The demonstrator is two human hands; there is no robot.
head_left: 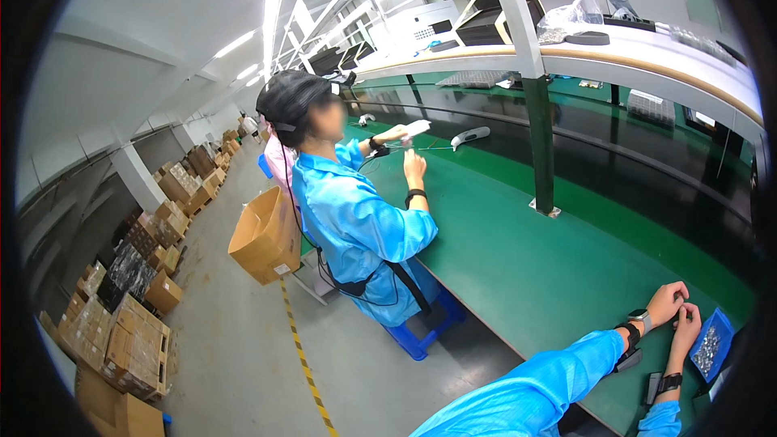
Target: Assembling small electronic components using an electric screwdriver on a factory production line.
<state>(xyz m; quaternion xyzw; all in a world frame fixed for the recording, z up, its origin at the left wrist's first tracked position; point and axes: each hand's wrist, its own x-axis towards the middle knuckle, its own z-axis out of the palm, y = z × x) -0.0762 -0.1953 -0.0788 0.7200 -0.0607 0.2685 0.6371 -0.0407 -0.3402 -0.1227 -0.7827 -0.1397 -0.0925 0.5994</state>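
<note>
Your left hand (665, 304) and right hand (686, 332) met at the near right of the green bench (518, 259), fingers pinched together on something too small to tell. The blue tray (712, 345) of small metal parts sat just right of them, apparently hardly emptied.

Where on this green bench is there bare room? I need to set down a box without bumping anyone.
The widest free patch of the green bench lies between the co-worker's elbow, the dark green post and the left hand. It is crowded by the blue tray beside the right hand, and around the white tool beyond the co-worker.
</note>
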